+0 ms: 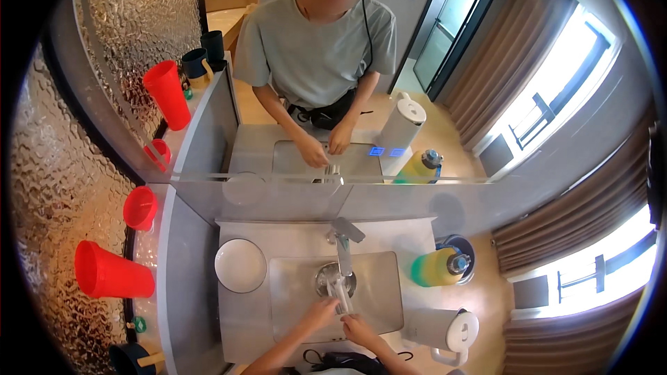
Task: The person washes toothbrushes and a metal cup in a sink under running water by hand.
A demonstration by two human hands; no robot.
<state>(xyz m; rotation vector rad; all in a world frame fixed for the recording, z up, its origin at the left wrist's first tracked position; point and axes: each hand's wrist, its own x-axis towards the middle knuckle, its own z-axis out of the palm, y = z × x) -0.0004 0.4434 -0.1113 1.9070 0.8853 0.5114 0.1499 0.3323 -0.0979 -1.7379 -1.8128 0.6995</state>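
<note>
Both my hands are over a rectangular sink (292, 297), just in front of the metal faucet (344, 255). A slim, light-coloured item (342, 297) lies between them, too small and blurred to name. My left hand (324, 312) touches its left side with bent fingers. At the item's near end, my right hand (357, 327) has its fingers curled around or against it. Whether each hand grips it cannot be made out. Behind the item is the round drain (323, 273), partly hidden by the faucet. A white plate (241, 265) with a dark rim lies left of the sink.
Right of the sink are a yellow-green bottle (435, 267) and a white electric kettle (443, 329). Red cups (114, 271) and a dark mug (130, 358) stand on the left ledge (159, 250). A mirror (443, 62) behind the counter reflects the person.
</note>
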